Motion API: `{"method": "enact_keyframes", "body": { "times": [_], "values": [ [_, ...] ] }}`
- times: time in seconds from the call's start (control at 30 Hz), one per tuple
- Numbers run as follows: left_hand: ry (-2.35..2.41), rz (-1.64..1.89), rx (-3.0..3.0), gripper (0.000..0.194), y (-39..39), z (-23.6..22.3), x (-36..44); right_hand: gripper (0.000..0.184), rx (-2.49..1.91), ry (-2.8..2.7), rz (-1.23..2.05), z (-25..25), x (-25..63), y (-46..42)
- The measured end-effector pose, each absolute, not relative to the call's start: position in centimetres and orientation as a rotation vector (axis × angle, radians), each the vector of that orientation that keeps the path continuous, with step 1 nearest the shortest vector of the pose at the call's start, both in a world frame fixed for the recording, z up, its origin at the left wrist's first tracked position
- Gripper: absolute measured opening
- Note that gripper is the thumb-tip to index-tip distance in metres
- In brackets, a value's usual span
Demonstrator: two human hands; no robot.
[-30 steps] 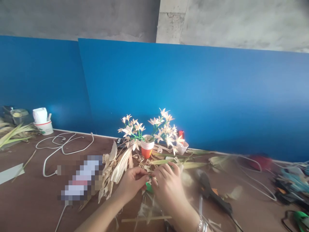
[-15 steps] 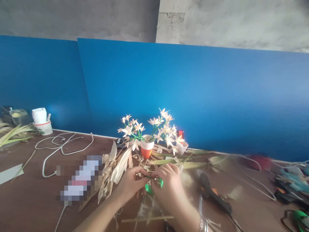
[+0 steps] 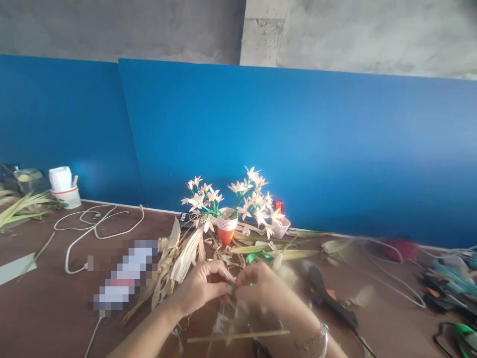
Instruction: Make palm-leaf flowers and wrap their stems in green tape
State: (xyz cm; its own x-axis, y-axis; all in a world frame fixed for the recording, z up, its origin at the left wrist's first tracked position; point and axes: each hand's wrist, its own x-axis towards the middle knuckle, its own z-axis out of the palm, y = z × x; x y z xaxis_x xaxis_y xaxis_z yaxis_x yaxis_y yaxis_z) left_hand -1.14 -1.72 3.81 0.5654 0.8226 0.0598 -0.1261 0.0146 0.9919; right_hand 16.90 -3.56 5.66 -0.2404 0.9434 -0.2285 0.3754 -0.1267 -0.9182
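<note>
My left hand (image 3: 201, 287) and my right hand (image 3: 261, 287) meet over the brown table (image 3: 48, 308), fingertips pinched together on a strip of green tape (image 3: 231, 285) wound round a thin stem. A loop of the same green tape (image 3: 257, 256) shows just above my right hand. Dried corn husks (image 3: 179, 261) lie to the left of my hands. Behind them stands an orange paper cup (image 3: 226, 229) holding handmade pale flowers (image 3: 231, 196) on green stems.
A black glue gun (image 3: 328, 298) lies right of my hands, a thin wooden stick (image 3: 238, 336) near the front edge. White cables (image 3: 93, 226) loop at the left, near a white cup (image 3: 67, 196) and green leaves (image 3: 18, 206). Blurred tools and cables lie at the far right.
My right hand has turned and drawn back toward me, its wrist dropping lower. The green tape roll that sat under the hands now shows above the right hand.
</note>
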Motion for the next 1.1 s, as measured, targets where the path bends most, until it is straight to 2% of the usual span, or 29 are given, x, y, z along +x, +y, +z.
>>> {"method": "enact_keyframes", "body": {
  "times": [0.13,0.27,0.5,0.67,0.77,0.93,1.1],
  "values": [
    [0.676,0.792,1.364,0.019,-2.0,4.1,-1.1,0.007,-1.370,-1.529,1.530,5.5,16.8,-3.6],
    [0.726,0.790,1.390,0.021,-2.0,4.1,-1.1,0.006,-1.394,-1.557,1.485,5.4,16.9,-3.5],
    [0.828,0.832,1.384,0.021,-1.5,3.2,-0.8,0.011,-1.487,-1.777,1.004,4.7,16.4,-3.6],
    [0.878,0.919,1.277,0.027,-1.3,2.3,0.0,0.015,-1.499,-1.895,0.290,4.1,15.1,-4.1],
    [0.937,0.926,1.211,0.025,-1.3,1.9,0.4,0.014,-1.426,-1.895,0.026,3.6,14.8,-4.1],
    [0.901,0.975,1.078,0.028,-1.5,1.8,0.5,0.015,-1.357,-1.792,-0.071,3.2,14.7,-3.8],
    [0.817,1.010,1.014,0.025,-1.9,1.8,0.6,0.016,-1.314,-1.713,0.025,3.1,14.6,-3.7]
  ]
}}
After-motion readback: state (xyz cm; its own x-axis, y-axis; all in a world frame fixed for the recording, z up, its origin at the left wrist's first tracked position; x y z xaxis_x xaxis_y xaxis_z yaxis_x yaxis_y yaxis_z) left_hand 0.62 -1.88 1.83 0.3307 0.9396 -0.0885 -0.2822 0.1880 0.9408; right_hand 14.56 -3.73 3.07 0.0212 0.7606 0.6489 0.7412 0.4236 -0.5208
